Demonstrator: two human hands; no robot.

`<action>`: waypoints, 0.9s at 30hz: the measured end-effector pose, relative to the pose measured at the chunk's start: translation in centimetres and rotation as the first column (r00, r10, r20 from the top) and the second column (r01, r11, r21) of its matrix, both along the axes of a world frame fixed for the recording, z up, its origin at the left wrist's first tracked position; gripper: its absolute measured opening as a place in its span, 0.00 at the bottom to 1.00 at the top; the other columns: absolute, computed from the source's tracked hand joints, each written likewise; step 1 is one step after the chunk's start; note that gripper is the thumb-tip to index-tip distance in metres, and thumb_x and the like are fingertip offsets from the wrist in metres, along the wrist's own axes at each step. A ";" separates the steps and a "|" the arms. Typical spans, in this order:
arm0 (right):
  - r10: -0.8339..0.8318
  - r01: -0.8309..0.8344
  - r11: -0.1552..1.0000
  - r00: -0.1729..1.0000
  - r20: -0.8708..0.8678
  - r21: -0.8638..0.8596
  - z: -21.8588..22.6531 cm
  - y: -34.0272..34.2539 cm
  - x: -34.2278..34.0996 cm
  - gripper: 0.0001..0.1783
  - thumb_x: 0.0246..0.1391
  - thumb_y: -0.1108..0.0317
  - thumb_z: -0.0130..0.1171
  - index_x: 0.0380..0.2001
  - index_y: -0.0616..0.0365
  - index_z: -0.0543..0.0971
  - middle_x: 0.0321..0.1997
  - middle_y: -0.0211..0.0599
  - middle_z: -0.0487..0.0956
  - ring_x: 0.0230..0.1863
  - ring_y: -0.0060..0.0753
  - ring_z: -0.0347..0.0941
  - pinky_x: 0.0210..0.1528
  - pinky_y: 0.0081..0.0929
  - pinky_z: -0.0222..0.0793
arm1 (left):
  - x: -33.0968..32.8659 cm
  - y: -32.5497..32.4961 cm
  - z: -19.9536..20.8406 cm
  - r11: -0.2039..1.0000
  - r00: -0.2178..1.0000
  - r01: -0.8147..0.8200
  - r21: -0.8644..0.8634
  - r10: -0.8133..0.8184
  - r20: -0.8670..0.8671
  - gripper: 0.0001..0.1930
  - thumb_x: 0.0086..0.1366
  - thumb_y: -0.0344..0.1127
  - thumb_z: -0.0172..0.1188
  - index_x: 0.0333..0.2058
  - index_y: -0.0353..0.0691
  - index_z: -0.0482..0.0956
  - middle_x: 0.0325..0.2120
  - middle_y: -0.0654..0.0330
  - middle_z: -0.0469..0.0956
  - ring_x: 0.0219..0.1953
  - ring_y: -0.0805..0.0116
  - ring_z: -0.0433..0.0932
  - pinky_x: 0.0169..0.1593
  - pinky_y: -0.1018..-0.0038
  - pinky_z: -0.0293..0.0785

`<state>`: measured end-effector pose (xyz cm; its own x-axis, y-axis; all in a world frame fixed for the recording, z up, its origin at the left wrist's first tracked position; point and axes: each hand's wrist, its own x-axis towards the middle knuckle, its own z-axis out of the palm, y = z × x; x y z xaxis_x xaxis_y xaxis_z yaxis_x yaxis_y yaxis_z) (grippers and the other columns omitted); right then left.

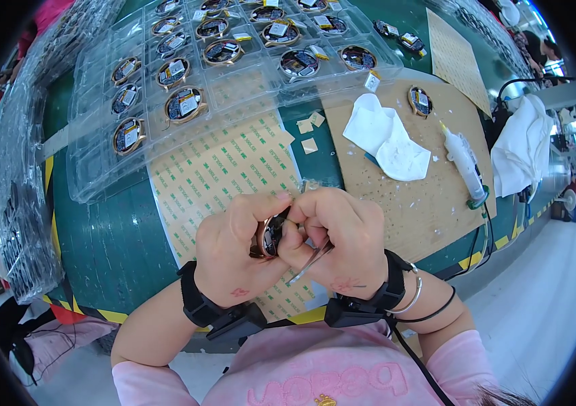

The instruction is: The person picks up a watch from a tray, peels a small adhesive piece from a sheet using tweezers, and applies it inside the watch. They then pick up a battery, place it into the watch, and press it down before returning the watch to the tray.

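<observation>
Close in front of me, my left hand (230,250) is closed around a round, rose-gold watch case (272,235) with dark electronics inside. My right hand (342,227) meets it there, thumb and fingertips pinched at the case's upper right rim. A pair of metal tweezers (312,263) is tucked in the right hand, its tips pointing down and left. What the right fingertips pinch is hidden. Beneath both hands lies a tan adhesive sheet (217,159) with green print, and a few small tan squares (309,145) lie beyond them on the green table.
A clear plastic tray (240,84) with several open watch cases spans the back. On the right, a brown board (396,216) carries crumpled white wipes (396,145), another watch case (420,101) and a corded white dispensing tool (464,162). A white cloth (521,145) lies farther right.
</observation>
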<state>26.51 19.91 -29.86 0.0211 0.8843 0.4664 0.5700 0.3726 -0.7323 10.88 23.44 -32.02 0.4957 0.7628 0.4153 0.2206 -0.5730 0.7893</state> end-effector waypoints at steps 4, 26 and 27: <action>0.034 -0.034 0.999 0.999 -0.014 -0.009 -0.1 0.1 0.3 0.11 0.36 0.79 0.64 0.26 0.56 0.76 0.14 0.26 0.64 0.12 0.21 0.60 0.15 0.20 0.57 | -0.5 0.2 0.1 0.998 1.000 -0.030 -0.048 0.030 -0.007 0.25 0.45 0.27 0.71 0.43 0.38 0.72 0.31 0.56 0.76 0.26 0.62 0.79 0.27 0.74 0.74; 0.053 -0.057 0.995 0.997 -0.058 -0.087 0.1 0.3 -0.4 0.10 0.40 0.79 0.66 0.22 0.56 0.74 0.14 0.28 0.65 0.13 0.22 0.60 0.15 0.22 0.55 | -0.8 0.6 0.2 0.998 0.999 -0.007 0.066 0.010 -0.048 0.26 0.42 0.26 0.70 0.44 0.37 0.73 0.32 0.55 0.78 0.27 0.60 0.80 0.28 0.72 0.75; 0.048 -0.051 0.996 0.998 -0.037 -0.070 0.1 0.2 -0.3 0.10 0.40 0.79 0.65 0.22 0.56 0.73 0.14 0.28 0.64 0.12 0.22 0.60 0.15 0.22 0.54 | -0.7 0.6 0.2 0.999 0.999 -0.007 0.050 0.009 -0.039 0.26 0.42 0.26 0.70 0.44 0.37 0.73 0.32 0.55 0.78 0.27 0.60 0.80 0.28 0.72 0.75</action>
<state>26.19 20.15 -29.79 -0.0085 0.9155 0.4022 0.5258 0.3462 -0.7770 10.15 24.03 -31.82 0.5061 0.7458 0.4332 0.2557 -0.6095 0.7504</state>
